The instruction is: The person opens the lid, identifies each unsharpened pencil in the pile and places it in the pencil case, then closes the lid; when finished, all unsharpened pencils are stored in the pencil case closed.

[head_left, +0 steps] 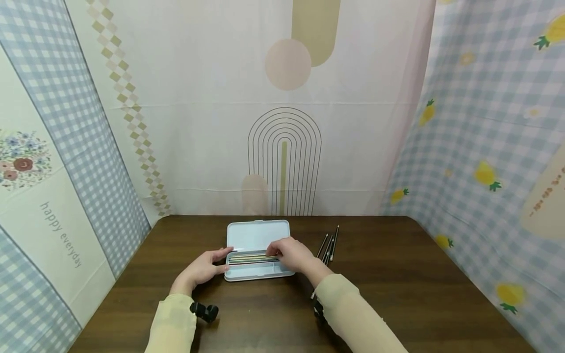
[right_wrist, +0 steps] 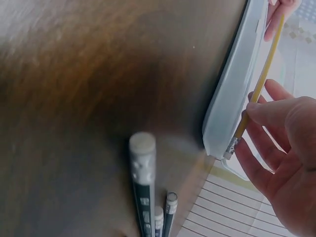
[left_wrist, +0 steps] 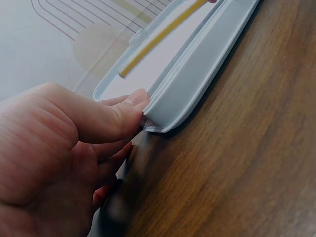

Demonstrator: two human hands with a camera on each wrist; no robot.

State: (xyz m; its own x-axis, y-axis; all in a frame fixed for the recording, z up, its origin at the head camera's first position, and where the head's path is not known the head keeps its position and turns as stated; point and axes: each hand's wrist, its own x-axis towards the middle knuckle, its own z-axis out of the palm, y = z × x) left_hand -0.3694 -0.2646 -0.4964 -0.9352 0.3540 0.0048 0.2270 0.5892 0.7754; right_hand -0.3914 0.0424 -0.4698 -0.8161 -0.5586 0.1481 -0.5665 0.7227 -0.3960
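Note:
A pale blue pencil case [head_left: 258, 279] lies open on the table, its lid [head_left: 257, 235] tipped back to the far side. Several pencils [head_left: 247, 258] lie lengthwise inside it. My left hand [head_left: 204, 267] grips the case's left end, the thumb on the near corner in the left wrist view. Over the right part of the case, my right hand [head_left: 293, 254] pinches a yellow pencil [right_wrist: 266, 69] near its eraser end. In the left wrist view, this pencil slants in front of the lid. My right fingers partly hide the case's contents in the head view.
Several dark pencils [head_left: 332, 245] with white erasers lie loosely on the brown wooden table [head_left: 397, 294], right of the case and partly behind my right forearm. Black wrist cameras [head_left: 205, 312] sit on both wrists. Patterned cloths [head_left: 198, 147] hang behind and beside the table.

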